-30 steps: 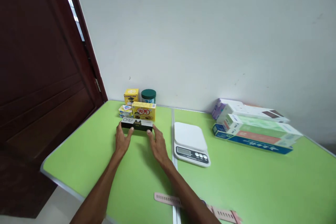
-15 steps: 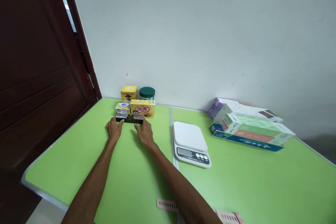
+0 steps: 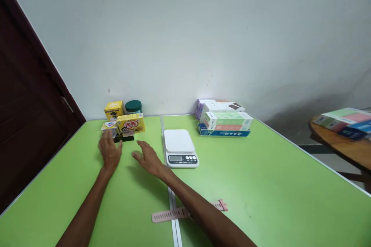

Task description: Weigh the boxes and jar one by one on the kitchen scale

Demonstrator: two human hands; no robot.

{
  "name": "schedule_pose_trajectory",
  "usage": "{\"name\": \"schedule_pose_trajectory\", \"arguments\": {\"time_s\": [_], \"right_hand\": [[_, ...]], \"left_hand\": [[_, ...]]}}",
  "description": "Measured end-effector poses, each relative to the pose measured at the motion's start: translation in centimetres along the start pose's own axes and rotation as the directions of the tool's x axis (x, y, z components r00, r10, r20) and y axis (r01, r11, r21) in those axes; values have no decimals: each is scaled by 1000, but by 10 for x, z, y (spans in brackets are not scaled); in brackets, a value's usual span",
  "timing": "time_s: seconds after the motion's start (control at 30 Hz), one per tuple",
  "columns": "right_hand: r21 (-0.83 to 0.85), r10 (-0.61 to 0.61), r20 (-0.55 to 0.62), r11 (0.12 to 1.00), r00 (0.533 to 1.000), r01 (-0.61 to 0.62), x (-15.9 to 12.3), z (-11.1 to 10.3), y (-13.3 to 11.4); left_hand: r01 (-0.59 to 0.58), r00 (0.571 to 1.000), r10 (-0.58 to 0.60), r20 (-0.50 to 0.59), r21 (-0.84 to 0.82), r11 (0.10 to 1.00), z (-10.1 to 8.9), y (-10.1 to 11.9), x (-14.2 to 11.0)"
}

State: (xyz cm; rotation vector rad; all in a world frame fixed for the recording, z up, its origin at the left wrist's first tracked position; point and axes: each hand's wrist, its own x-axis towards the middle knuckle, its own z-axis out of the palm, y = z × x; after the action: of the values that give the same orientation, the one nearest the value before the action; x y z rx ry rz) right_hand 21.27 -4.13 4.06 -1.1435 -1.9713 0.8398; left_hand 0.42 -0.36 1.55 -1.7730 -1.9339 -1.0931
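Observation:
My left hand [image 3: 109, 149], slightly blurred, is open just in front of the small boxes at the back left and hides part of them. To its right, my right hand [image 3: 147, 158] hovers over the table with fingers apart, holding nothing. Between and beyond the hands lies a low black box [image 3: 127, 136]. Behind it stand a yellow snack box [image 3: 131, 123], a small white-and-yellow box [image 3: 109, 125], a yellow cube-shaped box [image 3: 114, 109] and a jar with a dark green lid [image 3: 133, 106]. A pink watch strap [image 3: 165, 216] lies partly under my right forearm.
A white kitchen scale [image 3: 180, 146] sits by the seam of the green table [image 3: 261, 193]. Several long boxes [image 3: 226, 121] are stacked at the back against the wall. At right, a wooden table [image 3: 342, 144] bears more boxes [image 3: 348, 123]. A dark door [image 3: 26, 96] is at left.
Both hands have come off the black box and drawn back, the right one further. The view has turned right, bringing the wooden table into sight.

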Motion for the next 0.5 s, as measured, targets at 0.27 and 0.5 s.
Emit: {"name": "schedule_pose_trajectory", "arguments": {"time_s": [0.27,0.5], "right_hand": [[178,-27,-128,983,991,50,-67,-62,5],[247,62,-267,969,962,6,-99,-111,15]], "left_hand": [[-520,686,582,437,-265,812,48,106,40],[-479,649,509,566,-216,851,72,128,72]]}}
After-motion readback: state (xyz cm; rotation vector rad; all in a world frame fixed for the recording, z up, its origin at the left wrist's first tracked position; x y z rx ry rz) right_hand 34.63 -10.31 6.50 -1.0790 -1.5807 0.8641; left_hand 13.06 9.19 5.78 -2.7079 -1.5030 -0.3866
